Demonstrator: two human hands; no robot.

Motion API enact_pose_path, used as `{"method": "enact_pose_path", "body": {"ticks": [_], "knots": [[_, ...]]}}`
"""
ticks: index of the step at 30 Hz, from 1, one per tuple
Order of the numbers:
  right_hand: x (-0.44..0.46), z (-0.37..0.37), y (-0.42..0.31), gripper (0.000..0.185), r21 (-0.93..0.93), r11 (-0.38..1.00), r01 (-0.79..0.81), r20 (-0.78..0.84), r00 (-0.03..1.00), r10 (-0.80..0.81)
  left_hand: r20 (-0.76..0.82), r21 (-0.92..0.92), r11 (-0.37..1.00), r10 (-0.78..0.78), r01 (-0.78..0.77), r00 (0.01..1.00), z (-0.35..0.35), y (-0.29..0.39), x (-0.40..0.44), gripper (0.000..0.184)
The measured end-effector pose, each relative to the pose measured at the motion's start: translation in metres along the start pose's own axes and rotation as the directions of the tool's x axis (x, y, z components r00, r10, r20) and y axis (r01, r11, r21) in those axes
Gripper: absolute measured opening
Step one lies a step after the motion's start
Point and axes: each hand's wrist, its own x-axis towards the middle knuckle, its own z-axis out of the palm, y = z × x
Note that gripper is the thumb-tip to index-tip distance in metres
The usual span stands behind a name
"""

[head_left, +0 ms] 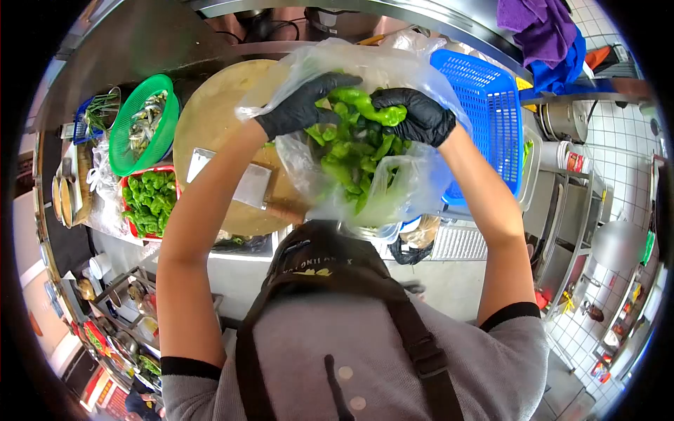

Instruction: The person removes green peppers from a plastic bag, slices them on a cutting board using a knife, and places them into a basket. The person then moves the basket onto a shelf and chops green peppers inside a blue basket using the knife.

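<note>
A clear plastic bag [295,158] with its mouth spread wide lies in front of me, holding a heap of green peppers [358,158]. My right hand [421,116], in a black glove, is closed on a long green pepper [358,99] above the heap. At the bag's left side my left hand [298,109], also gloved in black, reaches in with fingers and thumb apart, beside the pepper's other end. Left of the bag, a cleaver [249,186] rests flat on a round wooden chopping board [203,119], partly behind my left forearm.
A blue plastic basket [484,91] stands right of the bag. On the left are a green basket [125,133] of small fish and a red basket [127,210] of green peppers. Metal shelving [572,224] stands at far right. Purple cloth [537,28] hangs at upper right.
</note>
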Motion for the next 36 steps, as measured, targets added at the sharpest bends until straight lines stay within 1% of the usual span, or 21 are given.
{"method": "enact_pose_path", "body": {"ticks": [3, 4, 7, 8, 11, 15, 16, 17, 19, 20, 23, 25, 26, 27, 28, 29, 31, 32, 33, 35, 36], "knots": [[-0.014, 0.026, 0.026, 0.035, 0.229, 0.973, 0.022, 0.074, 0.996, -0.040, -0.001, -0.263, 0.962, -0.074, 0.071, 0.997, 0.007, 0.013, -0.021, 0.051], [-0.021, 0.036, 0.033, 0.041, 0.183, 0.974, 0.134, -0.084, 0.989, -0.120, -0.005, -0.353, 0.930, -0.115, 0.105, 0.993, 0.007, 0.019, -0.027, 0.046], [-0.040, 0.049, 0.038, 0.046, -0.033, 0.952, 0.305, 0.030, 0.952, -0.304, -0.007, -0.163, 0.984, -0.074, 0.071, 0.997, 0.002, 0.033, -0.049, 0.047], [-0.046, 0.057, 0.043, 0.044, -0.100, 0.909, 0.404, 0.022, 0.915, -0.404, 0.035, -0.389, 0.904, -0.178, 0.178, 0.983, 0.002, 0.041, -0.057, 0.041], [-0.046, 0.067, 0.066, 0.040, -0.186, 0.879, 0.439, -0.143, 0.873, -0.466, 0.217, -0.591, 0.683, -0.379, 0.430, 0.900, -0.005, 0.055, -0.075, 0.035], [-0.033, 0.060, 0.095, 0.032, 0.131, 0.851, 0.508, -0.257, 0.847, -0.465, 0.175, -0.680, 0.570, -0.485, 0.461, 0.857, 0.009, 0.077, -0.095, 0.026], [-0.037, 0.064, 0.094, 0.026, 0.087, 0.880, 0.466, -0.310, 0.853, -0.421, 0.253, -0.649, 0.537, -0.515, 0.538, 0.819, 0.011, 0.070, -0.097, 0.031], [-0.035, 0.054, 0.096, 0.025, -0.335, 0.825, 0.456, -0.381, 0.735, -0.561, 0.225, -0.683, 0.498, -0.552, 0.534, 0.803, 0.015, 0.070, -0.095, 0.033], [-0.030, 0.011, 0.102, 0.023, -0.923, 0.377, 0.082, -0.294, 0.484, -0.824, 0.182, -0.746, 0.415, -0.625, 0.521, 0.759, 0.027, 0.072, -0.088, 0.036], [-0.031, 0.000, 0.104, 0.022, -0.948, 0.306, -0.086, -0.311, 0.457, -0.833, 0.149, -0.779, 0.428, -0.583, 0.458, 0.799, 0.034, 0.055, -0.078, 0.038], [-0.027, -0.010, 0.118, 0.025, -0.873, -0.327, -0.361, -0.064, 0.750, -0.658, 0.106, -0.899, 0.303, -0.551, 0.317, 0.827, 0.031, 0.017, -0.035, 0.043], [-0.033, -0.002, 0.125, 0.027, -0.820, -0.319, -0.475, -0.446, 0.880, -0.164, 0.008, -0.734, 0.510, -0.654, 0.448, 0.757, 0.022, 0.013, -0.016, 0.047], [-0.041, 0.000, 0.120, 0.025, -0.820, -0.398, -0.411, -0.448, 0.894, 0.002, -0.110, -0.548, 0.726, -0.556, 0.416, 0.824, 0.027, 0.014, -0.024, 0.048], [-0.049, 0.012, 0.111, 0.024, -0.821, -0.464, -0.332, -0.450, 0.877, 0.168, -0.305, 0.101, 0.946, -0.264, 0.307, 0.915, 0.046, -0.012, -0.029, 0.040], [-0.051, -0.010, 0.118, 0.023, -0.835, -0.476, -0.275, -0.273, 0.959, -0.076, -0.192, 0.215, 0.957, -0.155, 0.195, 0.969, 0.052, -0.008, -0.035, 0.037], [-0.040, -0.033, 0.120, 0.023, -0.795, -0.474, -0.378, -0.314, 0.926, -0.212, -0.062, 0.311, 0.948, -0.055, 0.072, 0.997, 0.062, -0.004, -0.044, 0.034], [-0.028, -0.010, 0.098, 0.022, -0.893, -0.209, -0.398, -0.220, 0.793, -0.568, 0.119, 0.393, 0.919, -0.023, -0.025, 0.993, 0.085, 0.003, -0.047, 0.030], [-0.007, -0.017, 0.095, 0.023, -0.912, -0.174, -0.373, -0.192, 0.759, -0.622, 0.152, 0.476, 0.864, 0.101, -0.163, 0.983, 0.097, -0.007, -0.047, 0.032], [0.018, -0.028, 0.092, 0.023, -0.928, -0.141, -0.344, -0.164, 0.720, -0.675, 0.215, 0.498, 0.856, 0.031, -0.137, 0.976, 0.099, -0.006, -0.045, 0.033], [0.060, -0.046, 0.097, 0.023, -0.852, -0.344, -0.394, -0.008, 0.669, -0.744, 0.324, 0.549, 0.832, -0.117, -0.086, 0.939, 0.101, 0.000, -0.047, 0.036], [0.073, -0.055, 0.094, 0.024, -0.796, -0.435, -0.421, 0.077, 0.642, -0.763, 0.304, 0.556, 0.814, -0.012, -0.167, 0.953, 0.100, 0.002, -0.052, 0.040]]}}
